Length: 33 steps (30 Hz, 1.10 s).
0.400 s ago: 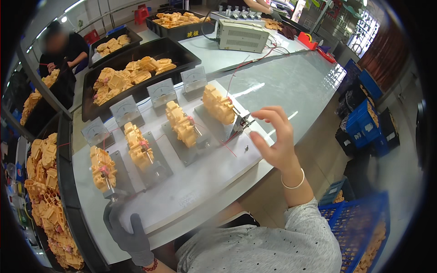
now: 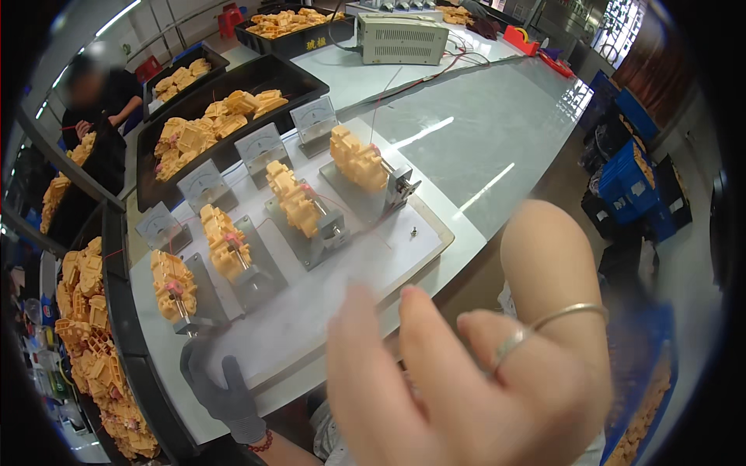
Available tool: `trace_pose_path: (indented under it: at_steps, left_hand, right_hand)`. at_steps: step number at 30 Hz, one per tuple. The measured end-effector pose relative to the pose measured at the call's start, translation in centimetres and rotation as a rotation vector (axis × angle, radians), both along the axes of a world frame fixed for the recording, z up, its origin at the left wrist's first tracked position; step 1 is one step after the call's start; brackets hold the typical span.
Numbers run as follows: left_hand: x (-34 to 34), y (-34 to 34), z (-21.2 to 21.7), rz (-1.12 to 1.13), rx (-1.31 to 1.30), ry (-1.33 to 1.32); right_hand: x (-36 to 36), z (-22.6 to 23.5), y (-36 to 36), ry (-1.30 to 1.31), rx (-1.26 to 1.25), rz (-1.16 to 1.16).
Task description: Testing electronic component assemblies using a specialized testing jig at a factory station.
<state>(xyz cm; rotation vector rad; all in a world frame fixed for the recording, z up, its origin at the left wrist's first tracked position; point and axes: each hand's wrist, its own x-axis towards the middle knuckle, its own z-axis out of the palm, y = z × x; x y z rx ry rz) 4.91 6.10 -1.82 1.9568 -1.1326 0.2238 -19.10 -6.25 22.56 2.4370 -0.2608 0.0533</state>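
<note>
My right hand [image 2: 451, 373], bare with a bangle at the wrist, is raised close to the camera. Its fingers are apart, partly blurred, and nothing shows in them. My left hand [image 2: 221, 392], in a grey glove, rests at the near left with thumb spread. Its fingertips are beside the end of the leftmost metal fixture [image 2: 203, 309]; whether they touch it is unclear. That fixture carries a yellow plastic gear housing [image 2: 172, 283]. Three more yellow housings sit on fixtures to the right: one [image 2: 224, 242], another [image 2: 292, 198] and the farthest right [image 2: 359, 159].
Analog dial meters [image 2: 206, 189] stand behind the fixtures on a white board [image 2: 311, 330]. A small screw [image 2: 413, 231] lies at its right. Black trays [image 2: 311, 85] of yellow housings stand behind and left. A metal power box [image 2: 400, 40] sits farther back. A person [image 2: 97, 97] works at far left.
My right hand has left the rightmost fixture and come up close to the camera. My left hand stays by the leftmost fixture. The view has shifted slightly.
</note>
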Motion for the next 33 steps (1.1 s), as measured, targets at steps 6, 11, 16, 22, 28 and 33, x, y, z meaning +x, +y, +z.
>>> trace_pose_path:
  at_steps: [6, 11, 16, 22, 28, 33]
  left_hand:
    - [-0.4, -0.3, 0.7, 0.020, 0.036, -0.040]
    - [-1.6, -0.2, 2.7, 0.095, 0.036, -0.080]
    - [-2.9, -0.9, 3.9, 0.217, 0.069, -0.091]
    - [-0.9, 1.0, 0.9, 0.176, 0.117, 0.017]
    - [-0.5, 1.1, 2.0, 0.034, 0.166, 0.131]
    - [-0.3, 1.0, 1.4, 0.045, 0.172, 0.089]
  right_hand:
    - [2.8, -1.8, -0.9, 0.067, -0.130, 0.074]
    - [3.0, -1.4, -1.6, 0.201, 0.096, 0.071]
    - [4.9, -4.8, -4.1, 0.314, 0.380, 0.132]
    - [7.0, -10.4, -2.7, 0.294, 0.629, 0.131]
    - [4.0, -22.5, -6.9, -0.521, 0.864, 0.169]
    - [3.9, -22.3, -7.7, -0.794, 0.995, 0.253]
